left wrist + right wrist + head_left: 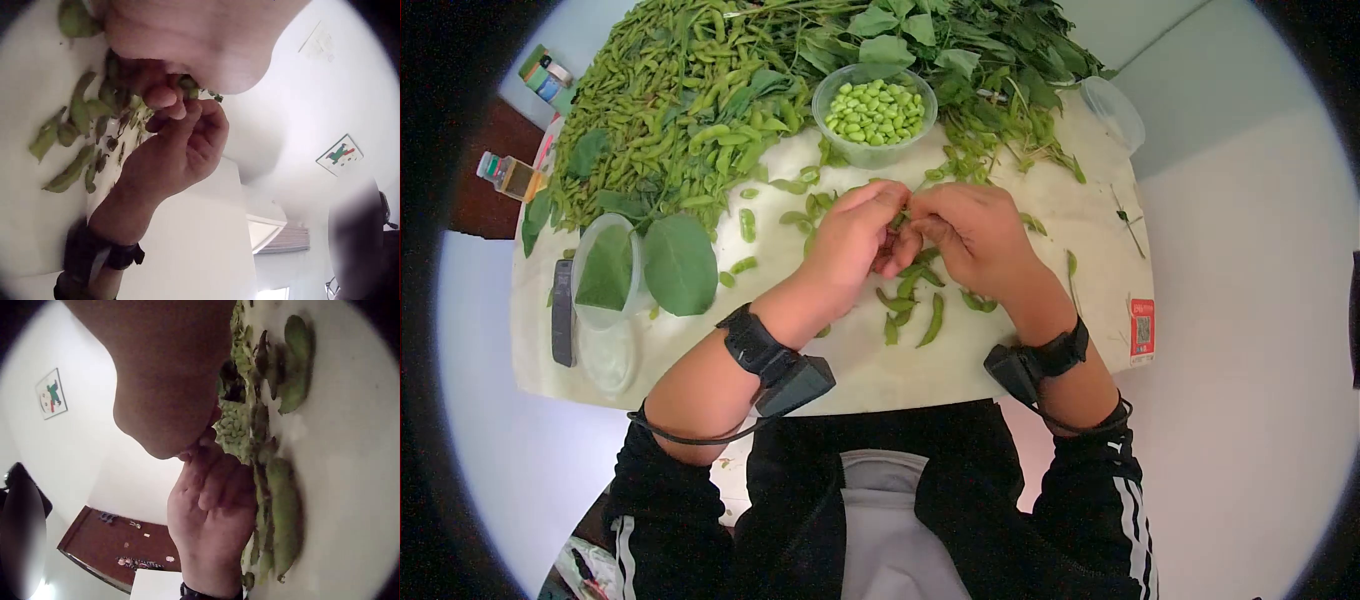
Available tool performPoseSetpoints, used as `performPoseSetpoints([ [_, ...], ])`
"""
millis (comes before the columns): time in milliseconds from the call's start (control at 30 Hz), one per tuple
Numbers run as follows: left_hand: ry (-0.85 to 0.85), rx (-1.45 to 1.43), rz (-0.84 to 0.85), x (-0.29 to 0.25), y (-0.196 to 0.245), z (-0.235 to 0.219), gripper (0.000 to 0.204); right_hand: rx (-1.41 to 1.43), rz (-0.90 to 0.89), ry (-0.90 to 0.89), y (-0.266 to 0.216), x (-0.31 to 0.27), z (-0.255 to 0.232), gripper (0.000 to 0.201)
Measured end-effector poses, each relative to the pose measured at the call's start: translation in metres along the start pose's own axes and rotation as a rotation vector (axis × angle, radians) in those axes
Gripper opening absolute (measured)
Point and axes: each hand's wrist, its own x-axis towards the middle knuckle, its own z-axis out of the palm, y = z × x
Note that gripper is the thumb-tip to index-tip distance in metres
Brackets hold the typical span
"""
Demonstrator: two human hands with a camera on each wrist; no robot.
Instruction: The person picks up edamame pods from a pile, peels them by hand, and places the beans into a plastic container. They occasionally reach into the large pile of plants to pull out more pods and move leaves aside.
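Note:
Over the table's middle, my left hand and right hand meet at the fingertips. Both pinch a green soybean pod, mostly covered by the fingers; the left wrist view shows part of it between the two hands. Below and around them, several loose pods lie on the pale tabletop. Just beyond the hands stands a clear plastic bowl holding shelled green beans.
A large heap of pods covers the far left, with leafy stalks behind the bowl. At left are a clear container, a big leaf and a dark phone-like object. A red QR card lies at the right edge.

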Motion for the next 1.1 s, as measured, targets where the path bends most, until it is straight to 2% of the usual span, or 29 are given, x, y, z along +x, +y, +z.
performPoseSetpoints([
  [33,-0.003,-0.005,-0.004,0.0,0.001,0.001,0.027,-0.002,0.006,-0.004,0.001,-0.001,0.0,0.009],
  [100,0.115,-0.057,-0.011,0.0,0.006,0.002,0.027,0.1,-0.052,-0.046,0.0,0.0,0.0,0.01],
  [233,0.088,-0.167,0.019,0.005,0.008,-0.007,0.027,0.114,0.038,0.028,-0.012,-0.004,-0.007,0.009],
  [300,0.017,-0.226,0.08,0.007,0.011,-0.011,0.028,0.359,0.19,0.266,0.001,-0.011,-0.007,0.004],
  [333,0.017,-0.226,0.081,0.008,0.012,-0.01,0.028,0.359,0.189,0.266,0.006,-0.008,-0.011,0.004],
  [400,0.097,-0.284,0.057,0.008,0.015,-0.005,0.032,0.462,0.492,0.695,0.02,0.002,-0.02,0.007],
  [533,-0.031,-0.117,0.132,0.01,0.009,-0.014,0.036,0.43,0.603,0.691,0.034,0.003,-0.022,0.009],
  [600,-0.041,0.026,0.12,0.007,0.008,-0.011,0.036,0.206,0.436,0.368,0.027,-0.001,-0.008,0.015],
  [633,-0.044,0.028,0.121,0.006,0.008,-0.007,0.036,0.204,0.435,0.371,0.015,0.001,-0.005,0.015],
  [700,0.035,0.083,0.06,0.001,0.007,0.002,0.032,-0.006,0.398,-0.048,-0.009,0.002,-0.003,0.021],
  [800,-0.028,0.126,0.114,0.008,-0.006,-0.004,0.028,-0.095,0.372,-0.149,-0.012,0.005,0.0,0.023],
  [933,-0.003,0.177,0.145,0.009,-0.01,0.002,0.025,-0.152,0.377,-0.153,-0.003,0.002,0.001,0.02],
  [1033,-0.027,0.275,0.184,0.008,-0.014,-0.002,0.024,-0.108,0.466,-0.18,-0.002,0.001,0.0,0.019],
  [1100,-0.04,0.362,0.232,0.009,-0.013,-0.003,0.024,0.023,0.523,-0.203,0.0,0.002,-0.002,0.021],
])
